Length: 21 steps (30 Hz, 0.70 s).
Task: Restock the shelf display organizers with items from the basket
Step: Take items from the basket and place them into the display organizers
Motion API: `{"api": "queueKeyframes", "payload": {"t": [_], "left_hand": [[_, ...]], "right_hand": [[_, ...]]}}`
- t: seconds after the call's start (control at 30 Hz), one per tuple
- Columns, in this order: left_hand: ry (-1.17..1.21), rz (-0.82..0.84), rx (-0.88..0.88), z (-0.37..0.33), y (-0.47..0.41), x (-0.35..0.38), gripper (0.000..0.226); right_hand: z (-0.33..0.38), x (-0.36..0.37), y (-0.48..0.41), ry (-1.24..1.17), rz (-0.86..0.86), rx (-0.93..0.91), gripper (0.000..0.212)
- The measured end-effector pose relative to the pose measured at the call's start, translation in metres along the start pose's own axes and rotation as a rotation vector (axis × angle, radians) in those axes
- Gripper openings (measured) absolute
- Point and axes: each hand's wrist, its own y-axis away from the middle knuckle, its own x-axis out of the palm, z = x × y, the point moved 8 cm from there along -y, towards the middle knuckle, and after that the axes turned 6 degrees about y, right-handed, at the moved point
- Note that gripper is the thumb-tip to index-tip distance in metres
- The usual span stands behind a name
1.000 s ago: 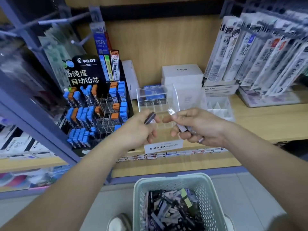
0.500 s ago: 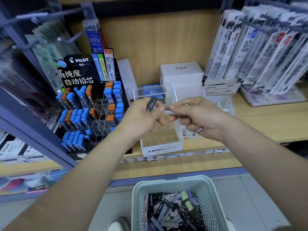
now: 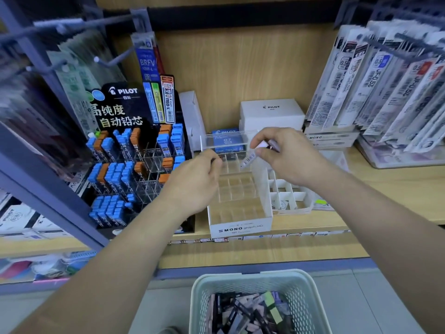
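Note:
A clear gridded MONO organizer (image 3: 240, 229) stands on the wooden shelf, its slots bare. My left hand (image 3: 195, 182) hovers over its back left corner with fingers pinched; the dark lead case it carries is almost hidden behind the fingertips. My right hand (image 3: 286, 157) is over the back right corner. It grips a few pale lead cases (image 3: 249, 159), and one tip slants down toward the slots. Below, a pale green basket (image 3: 252, 279) holds several dark and pastel lead cases (image 3: 245, 314).
A black Pilot display (image 3: 120, 109) with blue and orange lead cases stands on the left. A white divided organizer (image 3: 289, 196) sits to the right of the MONO one, with white boxes (image 3: 272, 112) behind. Packaged refills (image 3: 385, 88) hang at the right, and metal hooks (image 3: 57, 27) jut out at upper left.
Both hands have moved forward and apart, from in front of the organizer to above its back compartments. The dark case in my left hand has dropped out of sight behind the fingers.

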Motion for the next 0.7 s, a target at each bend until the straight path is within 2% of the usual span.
{"api": "queueKeyframes", "payload": {"t": [0.1, 0.23, 0.37, 0.43, 0.57, 0.7], "left_hand": [[-0.078, -0.119, 0.042, -0.005, -0.002, -0.011, 0.019], [-0.219, -0.036, -0.048, 0.005, -0.004, -0.003, 0.046], [-0.179, -0.031, -0.068, 0.011, -0.002, -0.003, 0.060], [-0.138, -0.003, -0.104, 0.016, -0.002, -0.003, 0.057], [-0.123, 0.091, -0.175, 0.025, -0.001, 0.001, 0.036], [-0.076, 0.099, -0.160, 0.023, 0.001, -0.001, 0.034]], "right_hand": [[0.007, -0.013, -0.017, -0.144, -0.125, 0.005, 0.009], [0.031, 0.003, -0.040, -0.164, -0.121, -0.067, 0.006], [0.045, 0.036, -0.049, -0.087, -0.109, -0.128, 0.019], [0.046, 0.044, -0.051, -0.040, -0.135, -0.137, 0.019], [0.048, 0.054, -0.054, 0.059, -0.100, -0.104, 0.016], [0.052, 0.056, -0.057, 0.194, -0.066, -0.086, 0.013]]}}
